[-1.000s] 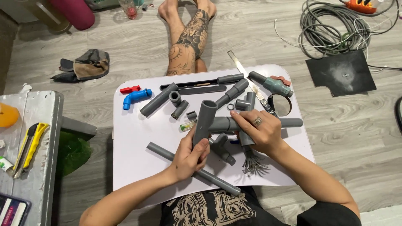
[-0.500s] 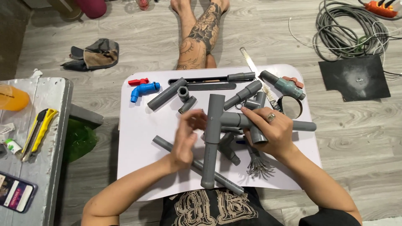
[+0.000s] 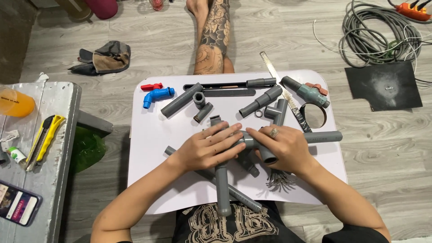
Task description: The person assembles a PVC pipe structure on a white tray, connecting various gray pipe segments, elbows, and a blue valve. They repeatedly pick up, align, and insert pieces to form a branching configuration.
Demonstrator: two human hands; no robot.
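Note:
My left hand (image 3: 210, 147) wraps over a grey pipe (image 3: 222, 189) that runs down toward my lap. My right hand (image 3: 281, 147), with a ring on one finger, grips the grey pipe fitting (image 3: 248, 141) where that pipe joins a horizontal grey pipe (image 3: 323, 137) sticking out to the right. Both hands meet at the middle of a small white table (image 3: 153, 135). Another long grey pipe (image 3: 243, 198) lies diagonally under my hands. A bundle of dark cable ties (image 3: 280, 180) lies just below my right hand.
Loose grey pipes and fittings (image 3: 181, 100), a blue tap with red handle (image 3: 157, 95), a grey valve (image 3: 306, 92), a tape roll (image 3: 314, 116) and a metal ruler (image 3: 272, 68) lie on the table. A person's tattooed leg (image 3: 215, 40) rests beyond. A yellow utility knife (image 3: 45, 140) and phone (image 3: 18, 208) sit at left; coiled cable (image 3: 378, 31) at right.
The pipe assembly has been turned and lowered flat; the long pipe now points toward my lap. My left hand moved up onto the joint beside my right hand.

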